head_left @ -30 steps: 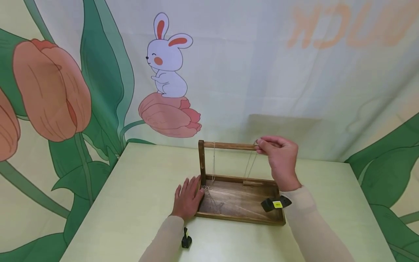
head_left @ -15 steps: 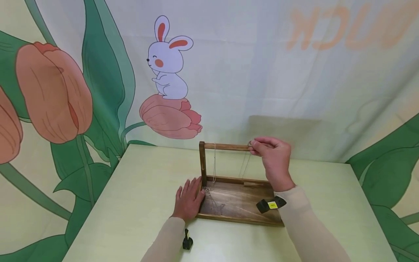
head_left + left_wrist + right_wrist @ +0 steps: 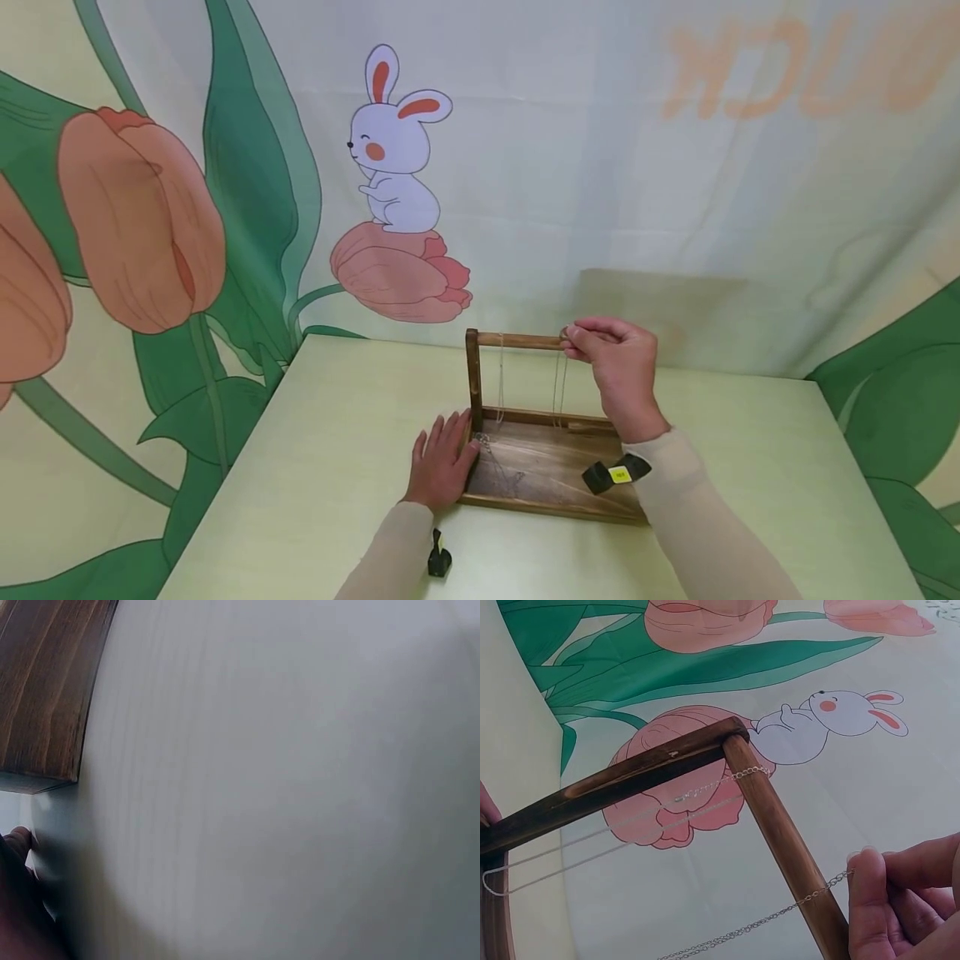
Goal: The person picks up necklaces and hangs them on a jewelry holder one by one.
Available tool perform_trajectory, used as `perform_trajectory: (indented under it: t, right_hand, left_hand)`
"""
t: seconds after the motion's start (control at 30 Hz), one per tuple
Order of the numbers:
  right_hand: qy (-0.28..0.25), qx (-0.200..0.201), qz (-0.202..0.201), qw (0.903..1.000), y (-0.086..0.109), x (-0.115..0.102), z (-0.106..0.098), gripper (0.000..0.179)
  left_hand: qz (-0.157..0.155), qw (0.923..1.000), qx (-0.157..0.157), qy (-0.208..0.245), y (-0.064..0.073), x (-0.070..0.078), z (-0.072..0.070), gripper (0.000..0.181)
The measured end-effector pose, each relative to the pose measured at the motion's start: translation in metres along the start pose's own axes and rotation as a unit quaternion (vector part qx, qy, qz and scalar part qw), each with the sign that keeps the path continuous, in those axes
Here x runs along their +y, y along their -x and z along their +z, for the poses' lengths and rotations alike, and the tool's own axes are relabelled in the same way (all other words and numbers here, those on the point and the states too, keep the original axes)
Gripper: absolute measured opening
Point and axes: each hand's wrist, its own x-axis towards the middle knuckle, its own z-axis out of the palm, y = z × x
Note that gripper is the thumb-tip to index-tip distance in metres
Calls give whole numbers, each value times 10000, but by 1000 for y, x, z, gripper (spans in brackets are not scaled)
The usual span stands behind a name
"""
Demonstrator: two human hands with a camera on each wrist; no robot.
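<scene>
A dark wooden jewelry stand [image 3: 472,375] has a tray base and a top bar [image 3: 525,340]. At the bar, my right hand [image 3: 622,367] pinches a thin silver necklace [image 3: 802,900] between thumb and fingertips; its two strands hang down toward the tray. Another necklace [image 3: 501,379] hangs over the bar near the left post. My left hand [image 3: 442,467] rests flat against the tray's left side, fingers spread, thumb over the rim. Inside the tray lies a tangled fine chain [image 3: 510,479]. In the left wrist view only a stand corner [image 3: 45,690] and fingertips [image 3: 21,838] show.
The stand sits on a pale table [image 3: 337,400] in front of a curtain [image 3: 570,167] printed with tulips and a rabbit. A small wood strip [image 3: 588,428] shows at the tray's back right. My right forearm covers the tray's right end.
My right hand has slid left along the bar with the pinched necklace, nearer the other hanging one. The left hand stays at the tray's side.
</scene>
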Motion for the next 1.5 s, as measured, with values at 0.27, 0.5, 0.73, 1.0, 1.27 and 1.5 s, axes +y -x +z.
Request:
perform_trajectory:
  t: [0.27, 0.5, 0.73, 1.0, 1.27, 1.5]
  right_hand:
    - [65, -8, 68, 10000, 1, 3, 6, 25]
    - [81, -76, 75, 9999, 5, 4, 11, 27]
    - [145, -37, 123, 9998, 8, 3, 17, 24]
    - [381, 8, -216, 9990, 11, 8, 20, 22]
    - [750, 63, -668, 9949, 15, 14, 23, 16]
    - [1207, 318, -1114, 9859, 17, 17, 27, 16]
  left_hand:
    - [38, 10000, 27, -63, -1, -4, 4, 59]
    - [17, 10000, -8, -38, 0, -3, 3, 60]
    - [-17, 10000, -42, 15, 2, 0, 1, 60]
    - [-17, 10000, 2, 24, 4, 0, -1, 59]
    - [27, 10000, 16, 67, 4, 3, -3, 59]
    - [48, 10000, 38, 48, 4, 3, -3, 59]
